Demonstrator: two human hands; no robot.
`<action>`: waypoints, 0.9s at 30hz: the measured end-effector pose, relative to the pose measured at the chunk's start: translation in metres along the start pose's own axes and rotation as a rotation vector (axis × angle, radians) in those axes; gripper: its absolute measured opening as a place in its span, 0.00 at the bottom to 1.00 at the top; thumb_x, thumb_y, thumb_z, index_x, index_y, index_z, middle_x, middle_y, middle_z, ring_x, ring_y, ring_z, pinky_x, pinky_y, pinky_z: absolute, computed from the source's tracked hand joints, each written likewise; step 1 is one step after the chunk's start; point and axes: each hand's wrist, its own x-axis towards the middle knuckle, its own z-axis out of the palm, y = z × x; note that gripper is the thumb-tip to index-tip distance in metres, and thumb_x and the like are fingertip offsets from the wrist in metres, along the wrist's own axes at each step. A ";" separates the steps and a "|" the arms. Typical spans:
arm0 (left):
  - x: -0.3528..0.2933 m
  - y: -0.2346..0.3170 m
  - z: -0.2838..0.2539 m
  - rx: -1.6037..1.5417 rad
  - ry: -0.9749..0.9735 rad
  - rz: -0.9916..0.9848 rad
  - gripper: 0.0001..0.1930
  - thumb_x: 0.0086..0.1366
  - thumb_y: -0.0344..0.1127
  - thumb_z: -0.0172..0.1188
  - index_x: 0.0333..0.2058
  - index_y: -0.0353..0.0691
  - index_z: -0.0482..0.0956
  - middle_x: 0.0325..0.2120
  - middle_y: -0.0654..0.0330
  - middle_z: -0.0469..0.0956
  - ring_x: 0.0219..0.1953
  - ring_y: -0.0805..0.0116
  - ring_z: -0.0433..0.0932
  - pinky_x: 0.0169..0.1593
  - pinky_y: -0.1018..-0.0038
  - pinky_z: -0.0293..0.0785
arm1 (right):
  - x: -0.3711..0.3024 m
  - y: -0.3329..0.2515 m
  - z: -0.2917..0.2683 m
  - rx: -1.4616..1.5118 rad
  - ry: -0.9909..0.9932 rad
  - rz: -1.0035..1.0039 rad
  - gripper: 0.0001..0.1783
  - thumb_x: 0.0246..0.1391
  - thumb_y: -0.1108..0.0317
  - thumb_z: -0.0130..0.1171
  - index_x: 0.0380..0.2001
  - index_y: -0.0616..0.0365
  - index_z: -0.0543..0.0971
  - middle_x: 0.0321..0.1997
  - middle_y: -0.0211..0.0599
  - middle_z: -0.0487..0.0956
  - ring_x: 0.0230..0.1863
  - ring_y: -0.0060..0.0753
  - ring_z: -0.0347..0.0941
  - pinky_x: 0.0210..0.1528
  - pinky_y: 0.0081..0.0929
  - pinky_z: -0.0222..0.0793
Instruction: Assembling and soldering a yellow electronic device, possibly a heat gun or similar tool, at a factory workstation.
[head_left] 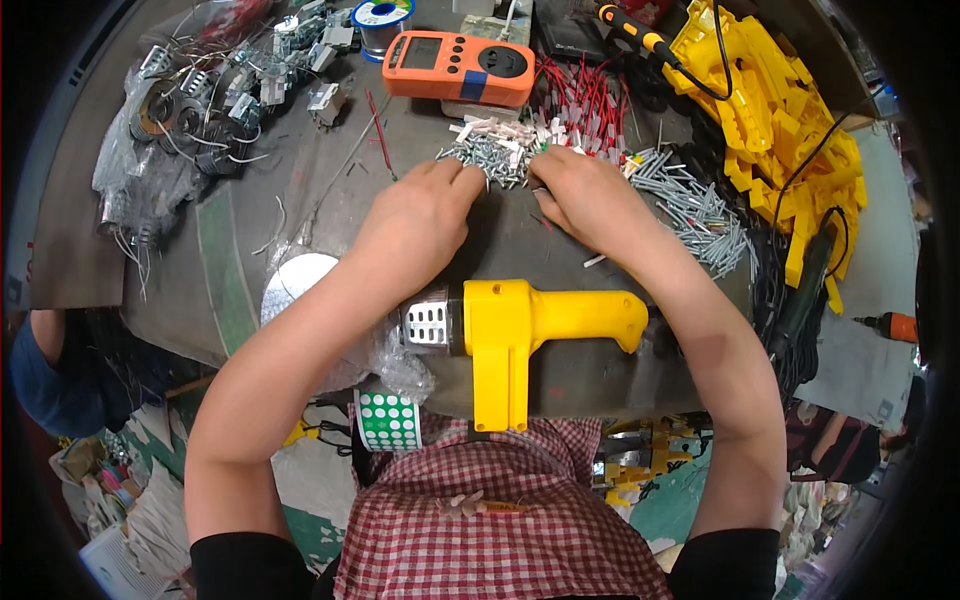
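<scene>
At the far middle of the table my left hand [430, 205] is closed, its fingertips at the left edge of a small pile of short silver screws [478, 155]. My right hand [583, 193] curls in from the other side, fingers bent at the right edge of the same pile. What either hand pinches, if anything, is hidden. White connector pieces [505, 132] lie just beyond the screws. Between my forearms rests a yellow heat-gun-like tool housing [500, 318] with a perforated metal nozzle [427, 325], its handle pointing right.
Longer screws [690, 205] spread to the right, below red wires [590, 105]. An orange multimeter [460, 68] and a solder spool [383, 25] stand at the back. Yellow housings [770, 110] heap at right; metal parts and coils [190, 125] at left. A sticker roll [388, 420] hangs at the front edge.
</scene>
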 end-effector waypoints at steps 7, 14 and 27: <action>-0.013 0.010 -0.040 -0.342 0.155 -0.050 0.14 0.49 0.22 0.62 0.37 0.38 0.75 0.33 0.55 0.75 0.35 0.57 0.76 0.39 0.69 0.72 | -0.037 -0.069 -0.064 0.631 -0.242 0.243 0.08 0.48 0.69 0.61 0.33 0.59 0.78 0.28 0.38 0.77 0.26 0.29 0.74 0.31 0.26 0.70; -0.107 0.074 -0.067 -0.804 -0.366 -0.129 0.15 0.49 0.26 0.68 0.37 0.39 0.76 0.32 0.57 0.77 0.36 0.59 0.79 0.39 0.69 0.75 | -0.105 -0.119 -0.058 0.910 -0.500 0.450 0.07 0.46 0.70 0.66 0.31 0.56 0.81 0.28 0.30 0.79 0.27 0.25 0.74 0.30 0.23 0.69; -0.127 0.072 -0.033 -0.266 0.109 0.479 0.17 0.50 0.33 0.62 0.41 0.39 0.75 0.42 0.57 0.78 0.39 0.62 0.78 0.39 0.69 0.75 | -0.048 -0.094 -0.034 0.489 0.078 0.272 0.10 0.53 0.71 0.57 0.39 0.60 0.79 0.36 0.42 0.81 0.38 0.39 0.79 0.40 0.27 0.73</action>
